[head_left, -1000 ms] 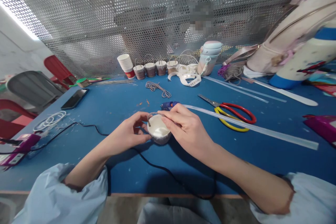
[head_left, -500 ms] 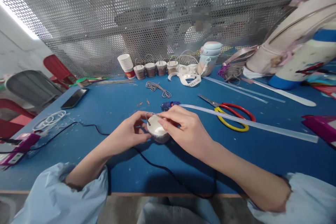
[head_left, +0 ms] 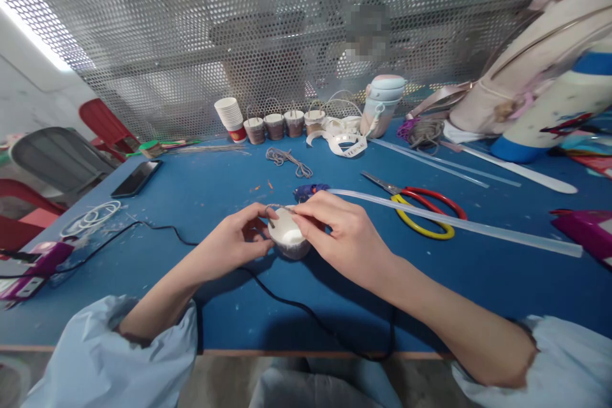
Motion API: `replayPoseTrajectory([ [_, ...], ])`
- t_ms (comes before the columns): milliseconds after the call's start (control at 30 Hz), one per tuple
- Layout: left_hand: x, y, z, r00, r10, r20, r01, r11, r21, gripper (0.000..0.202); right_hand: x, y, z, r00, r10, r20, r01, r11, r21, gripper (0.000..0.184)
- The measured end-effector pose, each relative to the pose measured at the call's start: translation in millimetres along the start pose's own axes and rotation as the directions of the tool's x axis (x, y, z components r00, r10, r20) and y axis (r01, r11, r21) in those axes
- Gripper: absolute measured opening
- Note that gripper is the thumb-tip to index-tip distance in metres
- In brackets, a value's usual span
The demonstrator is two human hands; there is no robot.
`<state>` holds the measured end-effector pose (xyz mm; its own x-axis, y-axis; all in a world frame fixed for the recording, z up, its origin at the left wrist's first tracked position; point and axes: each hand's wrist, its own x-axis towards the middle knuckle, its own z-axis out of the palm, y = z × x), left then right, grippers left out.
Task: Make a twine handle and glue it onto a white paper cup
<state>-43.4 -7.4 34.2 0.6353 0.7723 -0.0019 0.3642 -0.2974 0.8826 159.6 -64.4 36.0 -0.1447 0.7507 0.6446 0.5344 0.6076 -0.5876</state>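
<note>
A small white paper cup (head_left: 292, 248) with grey cord wound round its side stands on the blue table in front of me. My left hand (head_left: 248, 233) curls its fingers and thumb round the cup's left side. A thin grey cord (head_left: 273, 208) arches over the cup's rim like a handle. At the right of the rim, my right hand (head_left: 329, 223) pinches that cord between thumb and forefinger, pressed against the cup. Just behind the hands lies a blue glue gun (head_left: 310, 192), partly hidden, with a long clear glue stick (head_left: 454, 222) running right from it.
Red-and-yellow-handled scissors (head_left: 421, 210) lie to the right. Several cord-wrapped cups (head_left: 275, 127), a stack of paper cups (head_left: 229, 116) and a tumbler (head_left: 382, 105) line the back. A black cable (head_left: 306, 309) crosses under my arms. A phone (head_left: 136, 178) and a power strip (head_left: 41, 268) are left.
Little differs. My right thumb and fingers have shifted slightly along the cup's rim, showing more of its white top. My left hand keeps its place.
</note>
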Motion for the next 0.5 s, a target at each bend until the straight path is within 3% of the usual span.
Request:
replayPoseTrajectory([
  [267,0.5,-1.1,0.2,0.999,0.041,-0.026,-0.04,0.998,0.051,0.038,1.0,3.2,-1.2,0.999,-0.047,0.001,0.047,0.999,-0.005,0.017],
  [500,1.4,-0.6,4.0,0.993,0.108,-0.056,-0.101,0.989,0.106,0.032,2.3,4.5,-3.4,0.999,-0.038,-0.006,0.038,0.999,0.007,0.016],
])
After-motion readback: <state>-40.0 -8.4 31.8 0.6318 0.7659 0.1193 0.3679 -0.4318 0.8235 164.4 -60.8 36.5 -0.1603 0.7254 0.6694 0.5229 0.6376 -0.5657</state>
